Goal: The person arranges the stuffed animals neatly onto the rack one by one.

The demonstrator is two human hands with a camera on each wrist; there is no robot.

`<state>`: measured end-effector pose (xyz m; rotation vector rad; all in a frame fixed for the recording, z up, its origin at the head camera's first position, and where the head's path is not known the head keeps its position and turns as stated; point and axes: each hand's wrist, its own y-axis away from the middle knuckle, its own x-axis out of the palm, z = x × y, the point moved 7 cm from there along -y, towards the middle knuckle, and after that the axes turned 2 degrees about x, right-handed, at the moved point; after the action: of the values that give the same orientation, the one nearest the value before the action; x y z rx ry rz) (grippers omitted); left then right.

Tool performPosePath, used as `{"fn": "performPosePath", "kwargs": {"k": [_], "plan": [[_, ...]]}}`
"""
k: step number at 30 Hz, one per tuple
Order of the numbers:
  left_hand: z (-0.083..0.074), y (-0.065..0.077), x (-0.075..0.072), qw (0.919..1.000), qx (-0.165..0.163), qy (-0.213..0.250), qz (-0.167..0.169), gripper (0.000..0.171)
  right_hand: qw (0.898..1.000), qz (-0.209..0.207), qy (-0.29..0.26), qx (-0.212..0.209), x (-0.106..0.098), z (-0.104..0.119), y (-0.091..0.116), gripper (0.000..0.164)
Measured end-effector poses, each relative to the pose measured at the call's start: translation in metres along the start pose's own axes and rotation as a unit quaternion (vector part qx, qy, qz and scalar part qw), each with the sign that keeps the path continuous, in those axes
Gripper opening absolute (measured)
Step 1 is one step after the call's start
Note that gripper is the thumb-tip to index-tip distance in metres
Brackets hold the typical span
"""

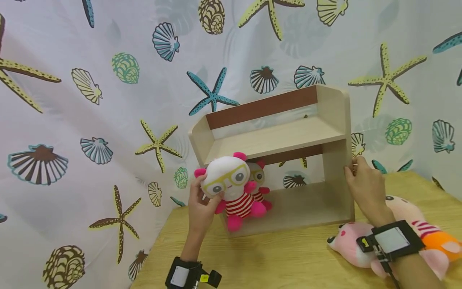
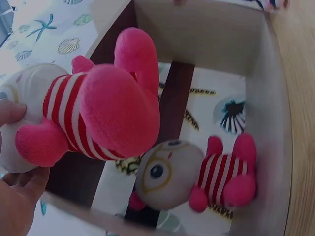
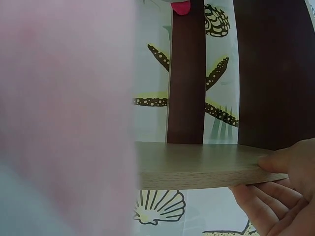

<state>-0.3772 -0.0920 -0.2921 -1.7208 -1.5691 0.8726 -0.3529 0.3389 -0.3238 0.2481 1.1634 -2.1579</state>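
My left hand (image 1: 202, 206) grips a plush panda (image 1: 240, 204) by its white head. The panda has yellow glasses, pink limbs and a red-and-white striped body, and it is held at the front left of a wooden desk shelf (image 1: 288, 136). Behind it, a similar plush panda (image 1: 258, 177) sits in the shelf's lower compartment; the left wrist view shows this second panda (image 2: 170, 174) fully. With thumb and fingers, my right hand (image 1: 366, 188) pinches the front edge of the shelf's right side panel (image 3: 211, 178).
Right of the shelf, a pink plush toy (image 1: 351, 241) lies on the wooden table (image 1: 281, 261), partly behind my right wrist. Beside it is another plush toy with orange shorts (image 1: 434, 241). A patterned curtain (image 1: 119, 100) hangs behind the table. Each wrist wears a strapped camera.
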Motion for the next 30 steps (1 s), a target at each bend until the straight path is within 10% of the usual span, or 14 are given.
{"fn": "performPosePath", "kwargs": {"k": [8,17,30], "plan": [[0.014,0.003,0.061,0.9982,-0.025,0.018,0.051,0.061,1.0,-0.004,0.004,0.004,0.0,-0.004,0.001,0.029],[0.016,0.01,0.108,0.9965,0.047,0.016,0.068,0.064,1.0,-0.011,-0.001,0.001,0.001,-0.004,-0.002,0.027],[0.009,0.008,0.159,0.9947,-0.01,0.045,0.092,0.054,1.0,-0.022,-0.005,-0.008,-0.001,-0.001,-0.001,0.026]]}}
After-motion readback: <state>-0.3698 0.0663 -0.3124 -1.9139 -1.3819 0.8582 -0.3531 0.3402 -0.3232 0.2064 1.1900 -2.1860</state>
